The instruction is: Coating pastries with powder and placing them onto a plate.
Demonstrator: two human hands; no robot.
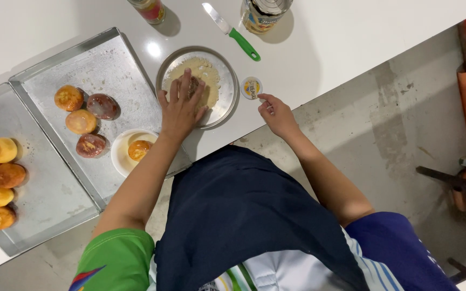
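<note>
Dark apron (244,215) nearest. Left hand (182,105) flat, fingers spread, pressing brown patty (192,85) into crumbs in pan (225,108); patty under fingertips, partly hidden. Could crack under hard pressing, or pan could slide. Right hand (277,114) loosely curled, empty, fingertips just beside small round lid (251,87).

The left hand (182,105) lies palm down with its fingers spread and slightly curled, the back of the hand facing up and the forearm running straight back toward the body. The right hand (276,113) sits further out to the side — wrist bent, fingers loosely gathered, index finger and thumb extended forward, its grip closed on nothing. Both forearms are bare, the elbows bent and held apart.
</note>
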